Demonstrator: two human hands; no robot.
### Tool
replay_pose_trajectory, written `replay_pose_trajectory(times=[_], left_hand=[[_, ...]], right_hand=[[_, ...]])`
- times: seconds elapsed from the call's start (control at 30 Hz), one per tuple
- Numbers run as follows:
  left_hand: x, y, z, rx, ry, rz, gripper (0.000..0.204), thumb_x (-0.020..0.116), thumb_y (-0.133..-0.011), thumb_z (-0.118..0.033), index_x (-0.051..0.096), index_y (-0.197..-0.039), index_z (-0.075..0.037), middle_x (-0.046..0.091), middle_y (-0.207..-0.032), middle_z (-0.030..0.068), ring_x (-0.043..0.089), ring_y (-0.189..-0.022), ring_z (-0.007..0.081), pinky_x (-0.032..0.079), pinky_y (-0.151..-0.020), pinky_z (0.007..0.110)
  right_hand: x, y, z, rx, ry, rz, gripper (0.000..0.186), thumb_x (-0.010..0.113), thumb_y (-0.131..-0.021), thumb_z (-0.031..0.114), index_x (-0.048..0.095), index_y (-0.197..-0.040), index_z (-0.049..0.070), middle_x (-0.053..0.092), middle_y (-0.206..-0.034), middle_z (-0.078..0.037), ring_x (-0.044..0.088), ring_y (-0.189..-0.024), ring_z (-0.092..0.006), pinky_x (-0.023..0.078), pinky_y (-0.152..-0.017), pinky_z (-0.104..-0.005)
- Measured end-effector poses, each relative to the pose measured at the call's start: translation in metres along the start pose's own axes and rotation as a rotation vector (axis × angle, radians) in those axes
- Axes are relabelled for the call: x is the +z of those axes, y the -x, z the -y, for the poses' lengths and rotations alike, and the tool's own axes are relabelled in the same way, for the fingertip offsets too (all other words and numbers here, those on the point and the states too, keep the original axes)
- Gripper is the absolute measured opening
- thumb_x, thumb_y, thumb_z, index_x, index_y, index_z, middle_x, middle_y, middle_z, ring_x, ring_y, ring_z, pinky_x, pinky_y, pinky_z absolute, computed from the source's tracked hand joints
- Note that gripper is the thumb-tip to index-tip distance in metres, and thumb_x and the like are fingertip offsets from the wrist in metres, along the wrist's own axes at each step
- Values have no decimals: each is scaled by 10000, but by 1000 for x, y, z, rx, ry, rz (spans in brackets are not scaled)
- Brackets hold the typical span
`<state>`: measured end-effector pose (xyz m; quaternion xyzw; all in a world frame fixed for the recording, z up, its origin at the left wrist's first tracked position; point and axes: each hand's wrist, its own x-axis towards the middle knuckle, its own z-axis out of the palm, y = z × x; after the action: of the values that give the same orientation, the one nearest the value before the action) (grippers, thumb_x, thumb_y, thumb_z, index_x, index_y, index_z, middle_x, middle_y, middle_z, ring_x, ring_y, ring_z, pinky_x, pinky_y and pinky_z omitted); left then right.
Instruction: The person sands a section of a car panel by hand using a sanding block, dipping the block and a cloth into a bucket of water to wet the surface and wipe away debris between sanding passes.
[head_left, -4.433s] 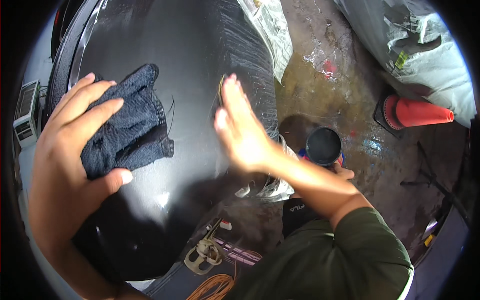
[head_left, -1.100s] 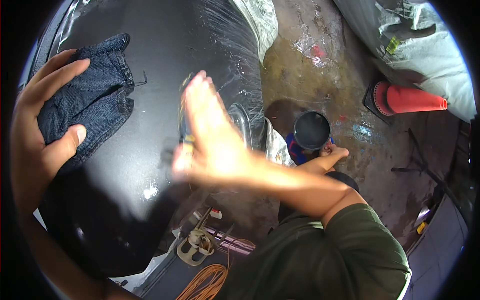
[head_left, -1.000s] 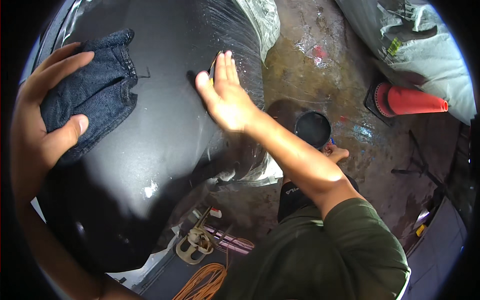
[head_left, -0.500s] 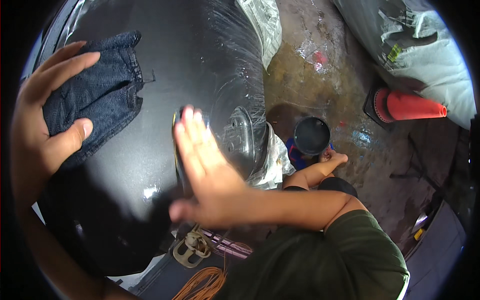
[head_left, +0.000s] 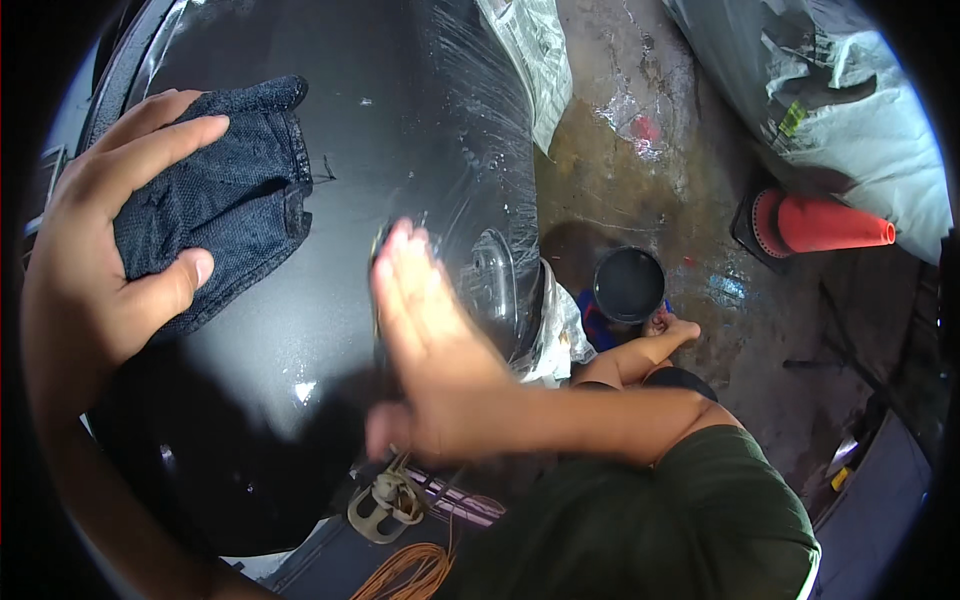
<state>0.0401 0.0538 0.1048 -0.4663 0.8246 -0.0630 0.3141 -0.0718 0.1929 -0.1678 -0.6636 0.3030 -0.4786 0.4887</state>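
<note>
The left hand (head_left: pixel 90 250) grips the dark blue, crumpled woven cloth (head_left: pixel 235 190) — long axis roughly one-to-seven — at ten o'clock from the blurred right hand (head_left: pixel 435 350), spread flat over the glossy black curved panel (head_left: pixel 340 100); I cannot tell what it holds.

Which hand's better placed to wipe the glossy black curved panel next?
Likely your left hand: it grips the dark blue woven cloth over the panel. Your right hand, flat and blurred, shows no cloth.

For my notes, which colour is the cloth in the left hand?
The cloth is dark blue; see the head view.
</note>
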Motion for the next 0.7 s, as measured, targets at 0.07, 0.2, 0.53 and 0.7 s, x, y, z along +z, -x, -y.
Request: replay_pose_trajectory(times=[0.07, 0.2, 0.53, 0.7], left_hand=[[0, -3, -3, -6, -17, -26, 738, 670, -718, -15, 604, -1448, -97, 483, -1589, 180, 412, -1512, 350, 305, -1266, 486], [-2, -7, -19, -57, 29, -98, 719, 683, -701, 2, 638, -1413, -87, 496, -1576, 192, 417, -1512, 344, 305, -1267, 471], [-5, -5, -21, -56, 180, -60, 717, 707, -706, 38, 640, -1410, -75, 508, -1567, 201, 446, -1490, 353, 320, -1255, 450], [-3, -11, -23, -87, 266, -76, 696, 719, -709, 17, 643, -1397, -54, 501, -1567, 211, 378, -1534, 350, 286, -1265, 459]], right_hand=[[1, -3, -6, -29, -84, 67, 1178, 449, -986, 747, 104, -1552, -227, 91, -1612, -487, 91, -1565, -552, 132, -1294, -516], [-18, -51, -75, 123, -14, -168, 1245, 432, -950, 804, 84, -1552, -228, 70, -1610, -492, 66, -1543, -604, 121, -1276, -596], [-7, -20, -36, 123, 87, -23, 1127, 454, -1013, 680, -4, -1584, -177, -16, -1646, -449, 6, -1572, -545, 73, -1295, -540], [-29, -57, -93, 380, -103, -176, 1139, 400, -1012, 730, 63, -1570, -204, 22, -1635, -463, 25, -1561, -567, 100, -1291, -550]])
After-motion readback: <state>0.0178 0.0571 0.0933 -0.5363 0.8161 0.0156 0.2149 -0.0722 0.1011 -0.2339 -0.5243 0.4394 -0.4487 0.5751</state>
